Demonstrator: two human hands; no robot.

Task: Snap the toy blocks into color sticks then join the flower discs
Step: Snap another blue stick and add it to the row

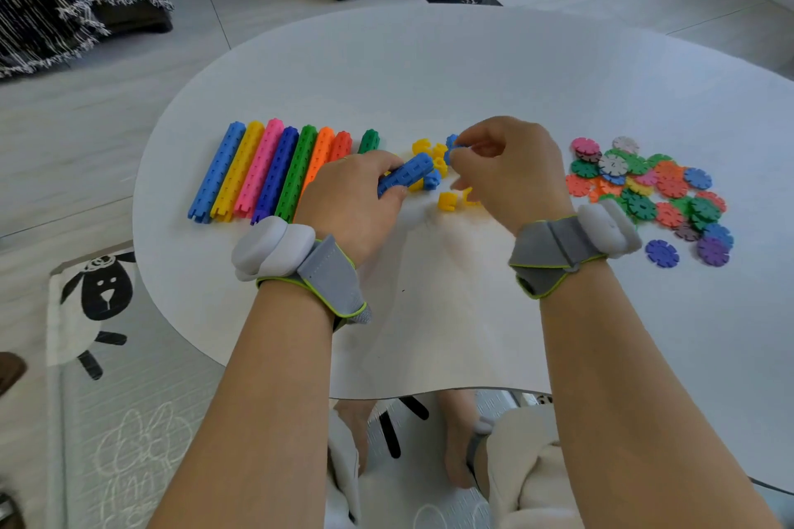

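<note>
Several finished color sticks (pixel 258 172) lie side by side on the white table (pixel 429 69), left of my hands. My left hand (pixel 348 198) grips a short light-blue stick (pixel 406 174), tilted up to the right. Just right of it, my right hand (pixel 511 168) pinches a single light-blue block (pixel 453 151) close to the stick's free end, apart from it. Loose yellow blocks (pixel 447 200) and a blue one (pixel 432 180) lie between and under my hands. A heap of flower discs (pixel 644 185) in many colors sits at the right.
A short green stick (pixel 368 140) stands behind my left hand. Two purple discs (pixel 662 253) lie apart from the heap near my right wrist. The table's front edge runs just above my knees; a sheep-pattern mat (pixel 103 292) lies on the floor to the left.
</note>
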